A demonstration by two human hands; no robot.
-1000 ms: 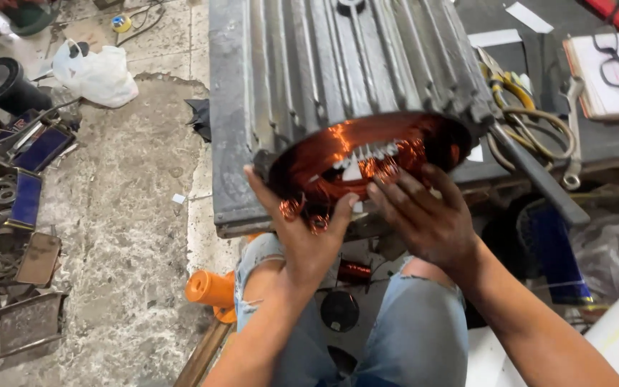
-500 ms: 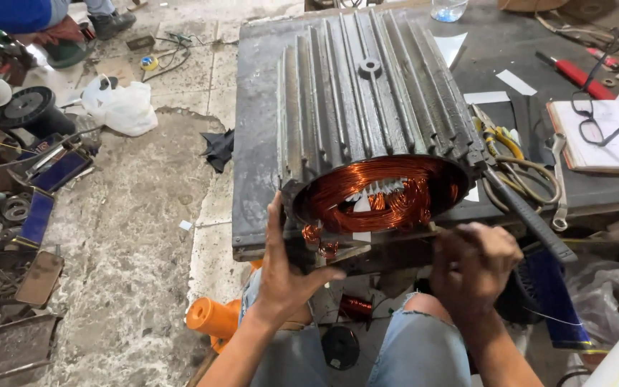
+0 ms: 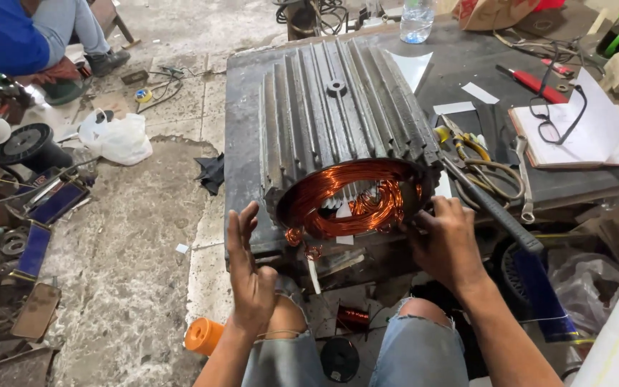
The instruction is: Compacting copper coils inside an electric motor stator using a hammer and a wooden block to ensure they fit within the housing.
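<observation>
A large grey finned motor stator [image 3: 338,122] lies on a dark metal workbench [image 3: 241,143], its open end facing me. Copper winding [image 3: 338,197] fills the opening, with white insulation strips among the coils. My left hand [image 3: 251,269] is raised just off the lower left of the stator, palm open and fingers spread, holding nothing. My right hand [image 3: 444,242] is at the lower right rim, fingers curled onto the housing edge beside the winding. My knees in torn jeans [image 3: 417,351] are below the bench.
A black-handled hammer [image 3: 499,215], yellow-handled pliers [image 3: 467,147], a red screwdriver [image 3: 535,81], glasses on a notebook [image 3: 596,132] and a water bottle [image 3: 417,18] lie on the bench. An orange spool [image 3: 202,335] and scrap are on the floor. Another person [image 3: 8,39] sits far left.
My left hand has come off the stator's lower rim and opened. My right hand has moved up from below onto the lower right rim. The view has tilted up.
</observation>
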